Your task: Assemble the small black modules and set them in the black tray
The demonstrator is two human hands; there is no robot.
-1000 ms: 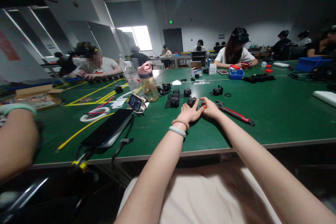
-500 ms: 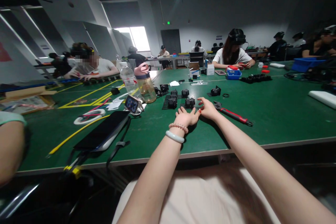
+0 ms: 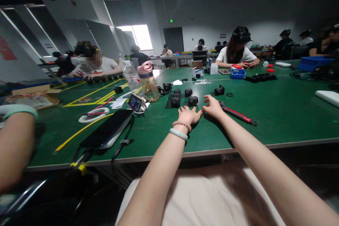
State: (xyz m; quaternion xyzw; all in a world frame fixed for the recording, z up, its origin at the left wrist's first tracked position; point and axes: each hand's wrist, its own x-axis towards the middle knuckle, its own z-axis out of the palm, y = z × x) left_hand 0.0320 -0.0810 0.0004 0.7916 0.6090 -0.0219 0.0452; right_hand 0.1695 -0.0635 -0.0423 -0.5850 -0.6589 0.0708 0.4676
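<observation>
My left hand (image 3: 189, 115), with a beaded bracelet and a pale bangle at its wrist, rests low over the green table (image 3: 159, 134), fingers spread and nothing in them. Just in front of its fingertips is a black part (image 3: 193, 100), beside another black part (image 3: 176, 101). My right hand (image 3: 212, 107) is to the right, its fingers apart and curved, holding nothing that shows. Its fingertips come near my left thumb. An adjustable wrench with red and black handle (image 3: 239, 116) lies right beside my right hand. Another black part (image 3: 219, 90) sits beyond it.
Left of my hands are a pink-lidded bottle (image 3: 150, 88), a clear bottle (image 3: 131, 76), a small clock display (image 3: 135, 103), a black power bank-like slab (image 3: 107, 129) and a yellow cable (image 3: 82, 132). A neighbour's arm (image 3: 18, 141) reaches in at the left edge. A blue bin (image 3: 238, 73) stands farther back.
The view has shifted slightly, moving the scene a little right. My hands have separated a little at the fingertips; the right fingers are more open. The neighbour's arm reaches farther in.
</observation>
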